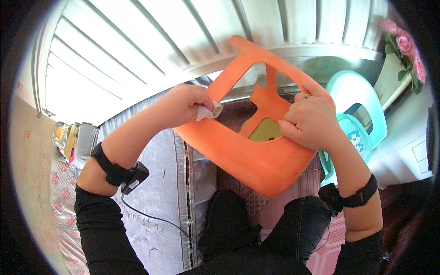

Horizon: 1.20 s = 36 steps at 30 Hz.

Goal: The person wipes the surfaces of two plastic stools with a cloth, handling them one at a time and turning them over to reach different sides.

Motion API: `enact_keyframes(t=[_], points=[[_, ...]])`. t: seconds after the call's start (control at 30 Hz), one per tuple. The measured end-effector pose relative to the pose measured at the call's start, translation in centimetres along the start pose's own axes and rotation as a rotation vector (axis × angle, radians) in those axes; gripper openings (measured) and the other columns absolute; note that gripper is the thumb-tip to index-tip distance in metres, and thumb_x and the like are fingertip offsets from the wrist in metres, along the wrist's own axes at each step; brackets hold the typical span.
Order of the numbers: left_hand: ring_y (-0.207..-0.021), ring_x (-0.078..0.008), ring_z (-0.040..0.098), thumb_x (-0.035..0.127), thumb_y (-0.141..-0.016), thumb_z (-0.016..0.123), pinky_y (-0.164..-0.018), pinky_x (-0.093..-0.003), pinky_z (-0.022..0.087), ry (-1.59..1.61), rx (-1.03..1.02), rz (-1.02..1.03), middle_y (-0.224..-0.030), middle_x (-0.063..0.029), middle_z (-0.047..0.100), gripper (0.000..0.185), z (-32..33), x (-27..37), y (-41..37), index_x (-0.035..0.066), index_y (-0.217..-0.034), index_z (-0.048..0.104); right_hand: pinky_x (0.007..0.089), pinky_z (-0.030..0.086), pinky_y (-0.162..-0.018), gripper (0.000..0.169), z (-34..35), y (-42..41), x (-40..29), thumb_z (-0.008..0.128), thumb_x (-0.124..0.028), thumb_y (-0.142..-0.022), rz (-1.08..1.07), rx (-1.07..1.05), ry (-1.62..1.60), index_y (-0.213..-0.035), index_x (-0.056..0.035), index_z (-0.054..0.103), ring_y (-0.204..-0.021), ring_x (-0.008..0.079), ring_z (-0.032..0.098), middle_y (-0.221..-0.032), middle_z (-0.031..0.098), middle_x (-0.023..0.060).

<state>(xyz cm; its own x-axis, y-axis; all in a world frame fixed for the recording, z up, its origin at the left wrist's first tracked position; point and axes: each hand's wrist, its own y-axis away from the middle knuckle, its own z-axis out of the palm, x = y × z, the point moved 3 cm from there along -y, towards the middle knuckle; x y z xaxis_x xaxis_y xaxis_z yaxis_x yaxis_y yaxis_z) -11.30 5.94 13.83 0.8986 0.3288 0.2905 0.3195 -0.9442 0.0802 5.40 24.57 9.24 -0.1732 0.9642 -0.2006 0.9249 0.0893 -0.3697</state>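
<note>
An orange plastic chair (271,161), apparently a small one, is held tilted above my lap with its open frame turned up. My left hand (189,103) pinches a crumpled whitish cloth or tissue (208,111) against the left bar of the frame. On the opposite side, the fingers of my right hand (309,120) wrap around the right bar, with the thumb on the inner edge. Through the openings of the frame shows an olive-green object (266,130), mostly hidden.
To the right stands a turquoise child's chair (378,113) with a cartoon animal on its seat. Pink artificial-looking flowers (404,44) are beyond it. A pale slatted panel (192,27) spans the far side. Grey fabric (154,192) bearing writing lies left, beside pink flooring (326,254).
</note>
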Motion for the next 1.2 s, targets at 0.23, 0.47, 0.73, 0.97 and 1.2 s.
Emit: enact_keyframes(t=[0.23, 0.47, 0.73, 0.97, 1.2], points=[[-0.074, -0.0315, 0.06, 0.005, -0.069, 0.054, -0.065, -0.038, 0.047, -0.194, 0.201, -0.034, -0.08, -0.0165, 0.062, 0.021, -0.2, -0.6, -7.4, 0.006, -0.088, 0.063, 0.0384, 0.036, -0.083, 0.035, 0.3, -0.4, -0.3, 0.045, -0.028, -0.074, 0.002, -0.022, 0.01, -0.051, -0.006, 0.059, -0.065, 0.0256, 0.054, -0.056, 0.056, 0.0096], [-0.069, -0.0276, 0.058, 0.007, -0.07, 0.057, -0.062, -0.0332, 0.045, -0.17, 0.052, 0.0, -0.077, -0.0131, 0.06, 0.012, -0.4, -0.6, 1.9, 0.004, -0.08, 0.063, 0.0382, 0.037, -0.082, 0.035, -0.2, -0.1, 0.0, 0.045, -0.028, -0.075, 0.016, -0.023, 0.027, -0.052, -0.0061, 0.06, -0.065, 0.026, 0.054, -0.057, 0.057, 0.0102], [-0.075, -0.0255, 0.06, 0.003, -0.069, 0.061, -0.067, -0.0318, 0.047, -0.013, 0.616, -0.387, -0.077, -0.0109, 0.06, 0.014, 3.0, -0.5, 6.7, 0.003, -0.083, 0.061, 0.0395, 0.041, -0.075, 0.036, 0.5, -0.4, -1.1, 0.047, -0.029, -0.076, 0.048, -0.053, 0.059, -0.053, -0.0045, 0.059, -0.068, 0.0271, 0.054, -0.06, 0.059, 0.0098], [-0.075, -0.029, 0.059, 0.006, -0.069, 0.063, -0.067, -0.0348, 0.048, -0.048, 0.738, -0.167, -0.077, -0.0118, 0.06, 0.02, 5.1, 2.1, 6.5, 0.007, -0.088, 0.063, 0.0392, 0.041, -0.074, 0.035, 0.1, 0.0, -1.4, 0.048, -0.028, -0.076, 0.097, 0.024, 0.05, -0.053, -0.0044, 0.059, -0.064, 0.0273, 0.054, -0.057, 0.057, 0.0095], [-0.072, -0.0314, 0.06, 0.002, -0.071, 0.052, -0.066, -0.038, 0.048, 0.029, 0.967, -0.597, -0.079, -0.0149, 0.061, 0.025, 3.3, -4.3, 6.4, 0.01, -0.091, 0.066, 0.0359, 0.038, -0.084, 0.029, 0.9, -0.3, -2.7, 0.052, -0.022, -0.072, 0.067, 0.139, 0.071, -0.048, -0.0054, 0.055, -0.059, 0.0234, 0.051, -0.051, 0.052, 0.007]])
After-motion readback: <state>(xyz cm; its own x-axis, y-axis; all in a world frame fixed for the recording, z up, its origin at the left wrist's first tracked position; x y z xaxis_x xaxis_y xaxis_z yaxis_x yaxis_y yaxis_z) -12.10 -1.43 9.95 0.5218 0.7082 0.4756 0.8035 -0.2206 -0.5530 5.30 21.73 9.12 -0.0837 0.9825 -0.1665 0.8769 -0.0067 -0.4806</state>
